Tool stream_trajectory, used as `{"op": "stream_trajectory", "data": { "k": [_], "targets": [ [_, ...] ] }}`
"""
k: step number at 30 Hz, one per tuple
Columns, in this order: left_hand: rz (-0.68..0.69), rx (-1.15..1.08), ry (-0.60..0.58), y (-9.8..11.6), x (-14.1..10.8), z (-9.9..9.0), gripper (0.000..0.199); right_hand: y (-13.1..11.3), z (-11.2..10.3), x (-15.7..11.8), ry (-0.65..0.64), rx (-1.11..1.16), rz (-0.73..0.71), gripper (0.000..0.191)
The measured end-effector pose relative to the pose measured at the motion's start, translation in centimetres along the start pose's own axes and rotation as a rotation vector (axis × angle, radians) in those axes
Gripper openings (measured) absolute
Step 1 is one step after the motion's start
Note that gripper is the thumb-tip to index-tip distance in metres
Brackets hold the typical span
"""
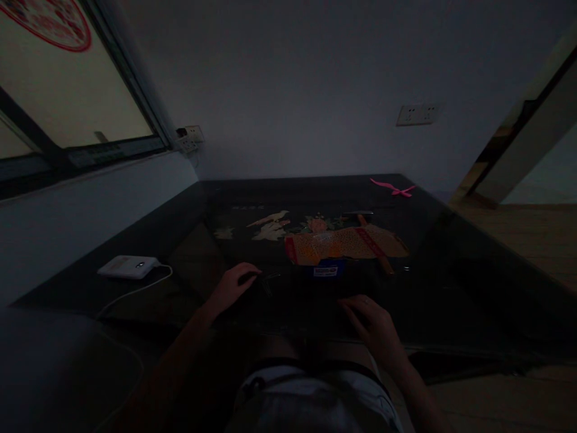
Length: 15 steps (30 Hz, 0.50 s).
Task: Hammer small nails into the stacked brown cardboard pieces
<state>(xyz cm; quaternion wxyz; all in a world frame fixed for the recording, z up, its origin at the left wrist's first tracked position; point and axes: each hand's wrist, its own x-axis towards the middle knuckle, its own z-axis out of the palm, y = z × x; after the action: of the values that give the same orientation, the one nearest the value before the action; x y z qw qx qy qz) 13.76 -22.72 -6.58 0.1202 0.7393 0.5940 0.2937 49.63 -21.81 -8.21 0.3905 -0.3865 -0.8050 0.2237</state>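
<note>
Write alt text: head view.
Bare left hand and right hand over a dark glossy table, the left near thin pale pieces. Beyond: a blue labelled object, printed brown cardboard across a wooden-handled hammer; white rectangular device left, pink ribbon far right.

You seem to be in a room of a home: a plain pale wall (288, 90) with sockets (417, 114), a window (112, 111) bearing a round red decal (49, 24), a wood-look floor (518, 231) at the right, and your dark table (451, 258) decorated with a flower (318, 224) and birds (270, 230).
</note>
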Motion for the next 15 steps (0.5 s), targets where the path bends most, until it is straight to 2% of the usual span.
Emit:
{"op": "stream_trajectory", "data": {
  "k": [5, 10, 15],
  "targets": [
    [0.061, 0.045, -0.028, 0.1, -0.3, 0.1, 0.021, -0.2, -0.1, 0.0, -0.007, -0.02, -0.016, 0.018],
    [0.12, 0.093, -0.019, 1.1, -0.6, -0.1, 0.019, 0.1, 0.0, -0.1, -0.007, -0.031, -0.021, 0.017],
    [0.246, 0.118, -0.137, 2.6, -1.2, 0.0, 0.017, 0.2, 0.0, -0.1, -0.017, -0.034, -0.019, 0.018]
  ]
}}
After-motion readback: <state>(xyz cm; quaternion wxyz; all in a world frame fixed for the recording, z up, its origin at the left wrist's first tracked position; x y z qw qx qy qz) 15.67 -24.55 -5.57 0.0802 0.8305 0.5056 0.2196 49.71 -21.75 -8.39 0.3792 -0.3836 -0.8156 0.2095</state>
